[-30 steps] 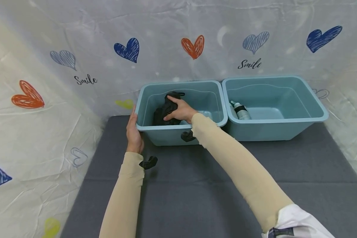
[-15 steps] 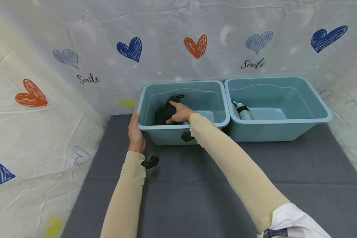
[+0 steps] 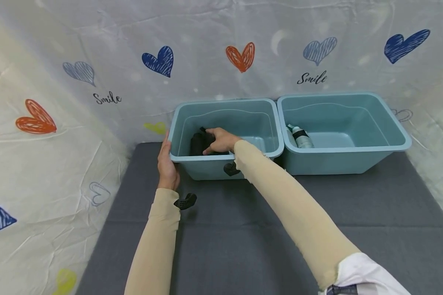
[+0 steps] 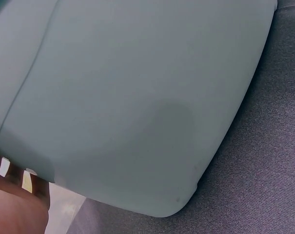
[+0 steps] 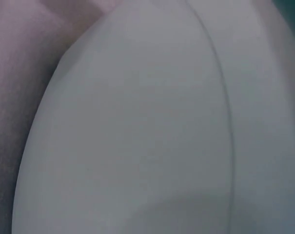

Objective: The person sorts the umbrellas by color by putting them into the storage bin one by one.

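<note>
Inside the left blue-green bin (image 3: 221,158), my right hand (image 3: 224,140) reaches over the front rim and holds a black, soft-looking bundle (image 3: 208,140) with a small loop at its top. The bundle's lower part is hidden by the hand and the bin's front wall. Another dark rounded shape (image 3: 197,144) shows at its left; I cannot tell whether it is a separate thing. My left hand (image 3: 167,168) rests along the bin's left end, fingers fairly straight against the outside. Its fingers also appear in the left wrist view. The right wrist view shows only the bin's outer wall (image 5: 127,122) and cloth.
A second blue-green bin (image 3: 347,150) stands close at the right. A pale bottle with a black band (image 3: 302,137) leans inside its left end. Both bins stand on a dark grey cloth-covered table (image 3: 221,246), before a printed curtain (image 3: 199,24).
My right hand has lowered the black bundle deeper into the left bin, and less of it shows. My left hand has stayed at the bin's end.
</note>
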`<state>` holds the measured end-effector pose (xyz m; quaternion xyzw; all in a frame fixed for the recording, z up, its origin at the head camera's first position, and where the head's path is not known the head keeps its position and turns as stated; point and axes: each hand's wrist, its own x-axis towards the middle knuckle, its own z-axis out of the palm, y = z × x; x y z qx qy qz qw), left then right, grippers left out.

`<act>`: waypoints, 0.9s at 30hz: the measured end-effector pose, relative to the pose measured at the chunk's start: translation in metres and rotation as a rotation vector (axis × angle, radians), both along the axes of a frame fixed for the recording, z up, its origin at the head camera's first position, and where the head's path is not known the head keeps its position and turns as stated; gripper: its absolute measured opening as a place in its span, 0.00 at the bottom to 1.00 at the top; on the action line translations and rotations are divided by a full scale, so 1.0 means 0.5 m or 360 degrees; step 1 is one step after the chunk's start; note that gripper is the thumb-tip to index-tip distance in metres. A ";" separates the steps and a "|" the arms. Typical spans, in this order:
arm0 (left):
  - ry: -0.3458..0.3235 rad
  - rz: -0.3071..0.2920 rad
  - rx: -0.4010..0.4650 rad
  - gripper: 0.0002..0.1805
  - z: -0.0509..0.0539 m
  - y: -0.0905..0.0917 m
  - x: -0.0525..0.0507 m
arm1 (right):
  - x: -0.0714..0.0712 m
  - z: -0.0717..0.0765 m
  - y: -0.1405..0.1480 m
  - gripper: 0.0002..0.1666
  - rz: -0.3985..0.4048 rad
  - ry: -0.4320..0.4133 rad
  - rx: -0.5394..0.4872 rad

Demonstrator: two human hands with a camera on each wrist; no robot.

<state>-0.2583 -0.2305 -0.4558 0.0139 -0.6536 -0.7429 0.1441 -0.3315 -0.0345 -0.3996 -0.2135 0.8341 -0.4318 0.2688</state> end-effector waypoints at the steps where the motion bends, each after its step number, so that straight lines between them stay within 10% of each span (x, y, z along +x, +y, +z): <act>1: -0.0006 -0.0006 -0.0004 0.27 -0.001 0.000 -0.001 | 0.000 -0.001 0.003 0.51 -0.0007 0.0014 -0.0016; 12: -0.0018 -0.0053 0.0058 0.27 0.002 -0.012 -0.011 | 0.024 0.021 0.079 0.41 0.0063 0.0340 -0.0119; 18: -0.0101 -0.0004 0.0018 0.27 0.006 -0.028 -0.010 | 0.101 0.027 0.154 0.39 0.0024 0.0597 -0.0192; 27: -0.0195 0.0380 -0.0548 0.36 0.035 -0.026 0.101 | 0.289 -0.032 0.308 0.38 -0.0184 0.0977 -0.0384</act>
